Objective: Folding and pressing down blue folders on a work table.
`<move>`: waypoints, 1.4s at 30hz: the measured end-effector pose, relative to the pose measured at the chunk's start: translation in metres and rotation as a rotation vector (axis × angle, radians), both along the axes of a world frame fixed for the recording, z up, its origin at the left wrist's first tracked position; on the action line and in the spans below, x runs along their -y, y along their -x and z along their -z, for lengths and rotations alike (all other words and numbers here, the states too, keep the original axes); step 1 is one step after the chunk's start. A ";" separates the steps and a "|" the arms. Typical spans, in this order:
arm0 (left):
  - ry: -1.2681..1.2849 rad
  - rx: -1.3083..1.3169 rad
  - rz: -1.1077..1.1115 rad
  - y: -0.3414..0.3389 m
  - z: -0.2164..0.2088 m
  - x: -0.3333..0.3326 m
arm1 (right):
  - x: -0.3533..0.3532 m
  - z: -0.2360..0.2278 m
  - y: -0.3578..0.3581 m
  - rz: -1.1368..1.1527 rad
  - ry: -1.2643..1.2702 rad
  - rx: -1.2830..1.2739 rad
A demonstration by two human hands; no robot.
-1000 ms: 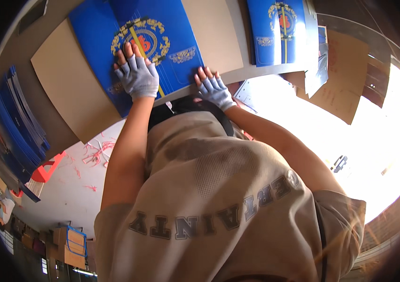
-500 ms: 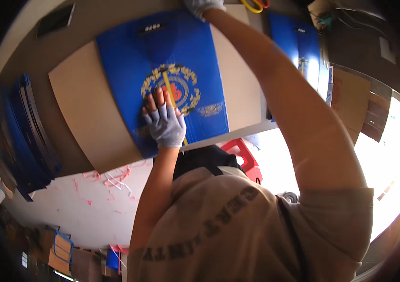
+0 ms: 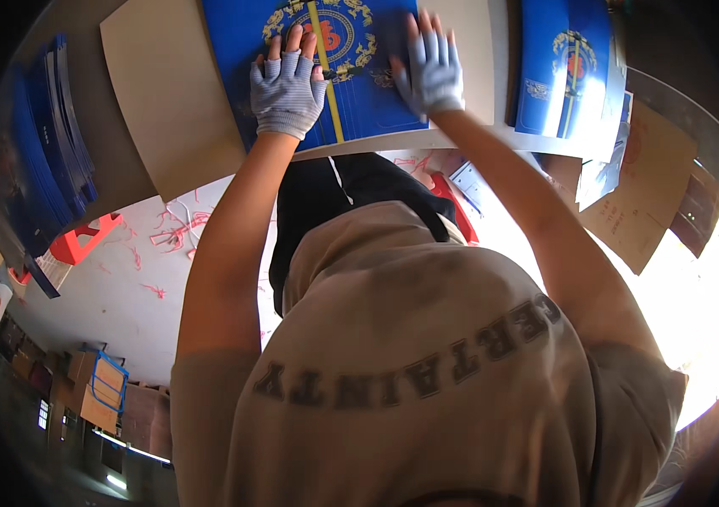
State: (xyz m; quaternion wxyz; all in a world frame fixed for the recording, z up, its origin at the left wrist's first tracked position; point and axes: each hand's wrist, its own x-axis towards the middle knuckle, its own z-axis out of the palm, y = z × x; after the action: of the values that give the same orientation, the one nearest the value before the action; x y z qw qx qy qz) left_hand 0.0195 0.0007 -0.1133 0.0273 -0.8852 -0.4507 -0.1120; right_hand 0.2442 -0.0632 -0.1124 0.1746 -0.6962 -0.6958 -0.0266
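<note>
A blue printed sheet (image 3: 368, 110) with a gold ring, a red emblem and a yellow stripe lies on a wider brown cardboard sheet (image 3: 161, 93). My left hand (image 3: 287, 93), in a grey fingerless glove, rests flat on the blue sheet, left of the stripe, with its fingers stretched out. At the sheet's right side, my right hand (image 3: 434, 72) is spread open in a matching glove, slightly blurred. Neither hand grips anything. The far end of the blue sheet is cut off by the picture's upper edge.
To the right is a stack of similar blue sheets (image 3: 537, 106). More blue panels (image 3: 51, 144) stand at the left. Below the table edge are a red plastic stool (image 3: 87, 239) and pink strips (image 3: 177, 235) on the floor. Brown cardboard (image 3: 647, 190) is at the far right.
My right hand has come back from the sheet's far edge to its near right side. My left hand stays on the sheet. The view has shifted, so the sheet sits higher in the picture.
</note>
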 end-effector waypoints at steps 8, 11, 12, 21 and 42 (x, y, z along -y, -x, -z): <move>-0.032 -0.012 0.020 0.003 0.003 0.003 | 0.102 -0.026 0.045 0.450 0.487 -0.234; -0.058 -0.041 0.043 0.007 0.001 0.000 | 0.086 -0.039 0.046 0.699 0.497 -0.658; -0.044 -0.046 0.038 0.002 0.001 0.000 | 0.083 -0.031 0.035 0.684 0.536 -0.710; 0.024 0.109 0.228 -0.040 -0.010 0.009 | 0.129 0.005 0.004 0.702 0.077 -1.678; 0.005 -0.006 0.888 -0.304 0.012 0.030 | 0.134 0.006 -0.099 0.994 0.013 -0.105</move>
State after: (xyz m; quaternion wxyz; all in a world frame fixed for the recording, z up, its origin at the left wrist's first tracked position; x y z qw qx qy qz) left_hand 0.3236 -0.0298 -0.1252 -0.0243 -0.9934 -0.0271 -0.1090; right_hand 0.3434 -0.1968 -0.1181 0.1713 -0.9451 -0.2702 -0.0670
